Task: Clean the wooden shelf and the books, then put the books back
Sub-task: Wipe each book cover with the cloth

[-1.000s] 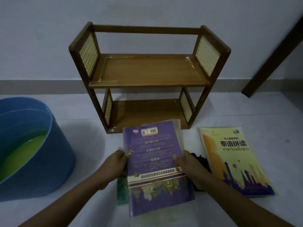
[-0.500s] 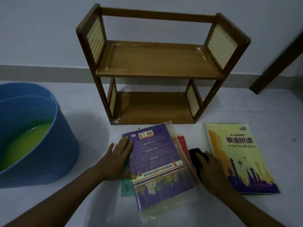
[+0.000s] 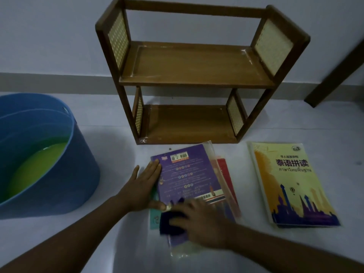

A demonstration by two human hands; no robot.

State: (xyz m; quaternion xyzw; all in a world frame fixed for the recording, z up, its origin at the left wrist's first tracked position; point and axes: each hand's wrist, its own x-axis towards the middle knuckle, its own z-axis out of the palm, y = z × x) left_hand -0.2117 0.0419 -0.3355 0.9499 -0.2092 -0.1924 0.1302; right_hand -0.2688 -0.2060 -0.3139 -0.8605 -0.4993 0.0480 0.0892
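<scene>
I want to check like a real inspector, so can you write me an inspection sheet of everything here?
Surface: pale floor, wooden shelf against the wall.
Job's things: wooden shelf, both levels bare; purple book lying on a red book and a teal one; yellow book lying apart to the right; dark cloth on the purple book.
Clutter: blue bucket with yellow-green liquid.
Hands: left hand flat on the purple book's edge; right hand presses the cloth, how its fingers lie is blurred.
Cables: nothing seen.
Surroundings: pale wall, dark wooden frame on the right.
</scene>
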